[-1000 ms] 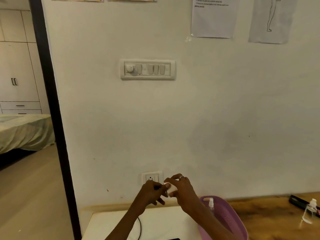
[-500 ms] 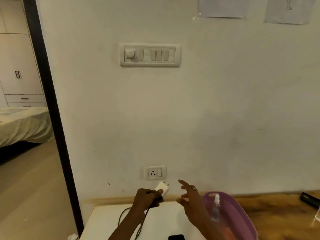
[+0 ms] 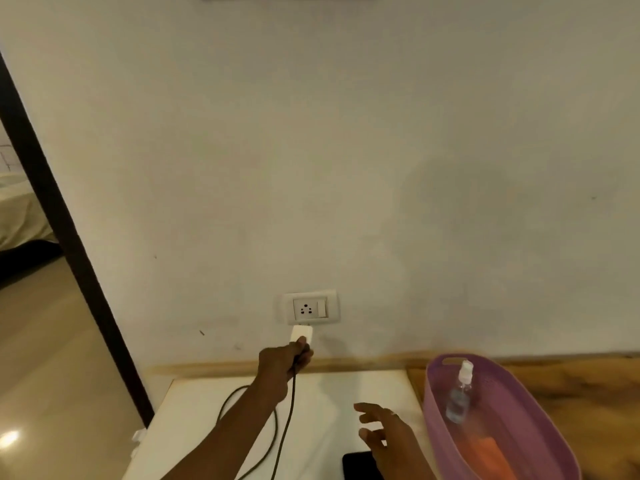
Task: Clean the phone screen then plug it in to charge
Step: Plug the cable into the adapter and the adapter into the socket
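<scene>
Head view shows the left hand (image 3: pixel 282 363) clamped on the charger (image 3: pixel 302 334) just below the wall socket (image 3: pixel 309 308), right hand (image 3: pixel 388 436) spread loose over the phone (image 3: pixel 358 464) on the near worktop (image 3: pixel 332 403); misaligned pins could jam.
</scene>
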A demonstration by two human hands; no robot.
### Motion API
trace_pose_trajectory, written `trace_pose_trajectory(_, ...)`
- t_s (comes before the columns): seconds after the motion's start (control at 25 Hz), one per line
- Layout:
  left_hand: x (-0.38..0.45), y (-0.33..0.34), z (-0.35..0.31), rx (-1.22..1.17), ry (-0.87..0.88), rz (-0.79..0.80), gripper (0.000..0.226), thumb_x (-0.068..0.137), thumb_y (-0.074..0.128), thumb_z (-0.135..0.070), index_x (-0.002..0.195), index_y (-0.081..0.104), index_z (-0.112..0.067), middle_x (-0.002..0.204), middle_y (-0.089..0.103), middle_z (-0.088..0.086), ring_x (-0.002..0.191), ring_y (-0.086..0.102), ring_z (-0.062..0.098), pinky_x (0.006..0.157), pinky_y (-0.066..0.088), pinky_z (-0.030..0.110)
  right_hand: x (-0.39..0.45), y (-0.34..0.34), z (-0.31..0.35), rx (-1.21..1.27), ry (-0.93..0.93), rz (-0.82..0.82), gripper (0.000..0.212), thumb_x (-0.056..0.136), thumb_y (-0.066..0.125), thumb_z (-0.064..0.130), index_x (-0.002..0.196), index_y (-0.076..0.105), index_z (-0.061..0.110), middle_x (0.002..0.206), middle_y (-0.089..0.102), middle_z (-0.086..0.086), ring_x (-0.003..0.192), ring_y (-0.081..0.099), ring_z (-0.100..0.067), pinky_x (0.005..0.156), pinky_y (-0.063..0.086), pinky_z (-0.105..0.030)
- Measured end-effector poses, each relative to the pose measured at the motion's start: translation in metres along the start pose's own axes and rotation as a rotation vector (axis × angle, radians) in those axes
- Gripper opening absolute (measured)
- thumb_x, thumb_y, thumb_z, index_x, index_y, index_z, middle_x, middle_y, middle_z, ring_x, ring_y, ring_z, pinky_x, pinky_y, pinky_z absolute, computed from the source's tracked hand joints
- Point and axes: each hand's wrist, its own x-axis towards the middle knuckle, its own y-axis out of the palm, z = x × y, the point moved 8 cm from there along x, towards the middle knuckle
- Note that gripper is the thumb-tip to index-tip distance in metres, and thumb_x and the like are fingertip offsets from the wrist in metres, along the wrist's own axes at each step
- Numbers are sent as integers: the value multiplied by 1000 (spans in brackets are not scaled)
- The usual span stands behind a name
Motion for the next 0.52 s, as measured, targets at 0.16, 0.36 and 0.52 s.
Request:
trace_pose_trajectory(0.16, 29, 8, 7, -56, -17, -2, 25, 82, 75, -5, 93, 65, 15, 88, 70, 25, 67, 67, 25, 56, 61, 26, 7, 9, -29, -5, 35, 15, 36, 92, 59, 12, 109, 59, 43, 104, 61, 12, 81, 64, -13, 71, 52, -18)
trace_pose_trajectory(0.36, 40, 17, 4, -82, -15, 3, 25, 80, 77, -6, 92, 66, 12, 88, 72, 23, 58, 69, 19, 63, 62, 26, 8, 8, -48, 2, 55, 27, 36, 92, 58, 12, 107, 58, 44, 102, 62, 10, 80, 64, -14, 77, 55, -24)
trace_pose_trajectory(0.52, 42, 19, 0, -46, 1, -11, 26, 80, 78, -8, 92, 67, 12, 87, 73, 22, 64, 70, 21, 69, 62, 27, 8, 13, -52, 11, 59, 47, 29, 95, 54, 18, 113, 56, 42, 104, 61, 12, 86, 66, -12, 81, 55, -26)
